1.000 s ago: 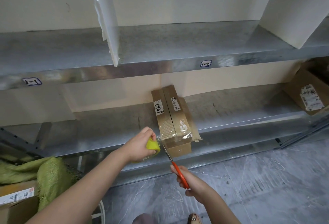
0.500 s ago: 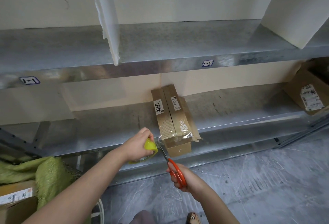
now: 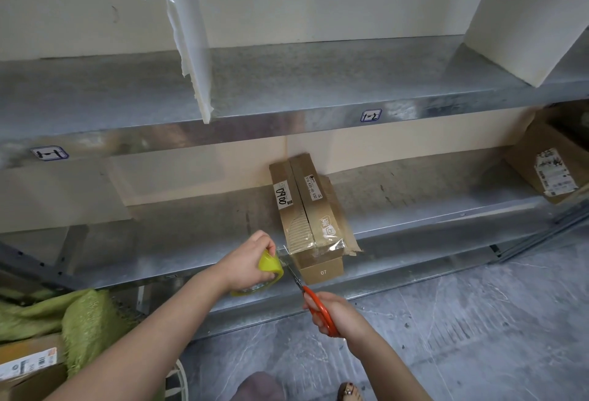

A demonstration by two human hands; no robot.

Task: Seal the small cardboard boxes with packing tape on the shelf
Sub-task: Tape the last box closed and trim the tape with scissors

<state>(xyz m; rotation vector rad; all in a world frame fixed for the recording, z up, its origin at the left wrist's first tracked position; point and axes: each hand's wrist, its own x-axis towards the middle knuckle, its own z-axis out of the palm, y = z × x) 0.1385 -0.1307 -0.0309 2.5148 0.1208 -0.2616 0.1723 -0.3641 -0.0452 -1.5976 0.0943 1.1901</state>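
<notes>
Head view: left hand (image 3: 245, 262) is gripping the yellow tape roll (image 3: 271, 266), right hand (image 3: 339, 316) is holding orange scissors (image 3: 320, 306) by the cardboard box (image 3: 306, 219) at the shelf (image 3: 430, 222)'s near edge. Cutting the tape (image 3: 283, 251) looks next.

Lower metal shelf (image 3: 414, 225) carries one long cardboard box (image 3: 306, 219) at its front edge and a labelled carton (image 3: 548, 165) far right.

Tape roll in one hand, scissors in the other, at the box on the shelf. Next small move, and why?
Probably close the scissors to cut the tape strip. The left hand holds the yellow tape roll just left of the cardboard box, the strip spans that gap, and the blades in the right hand sit at it.
</notes>
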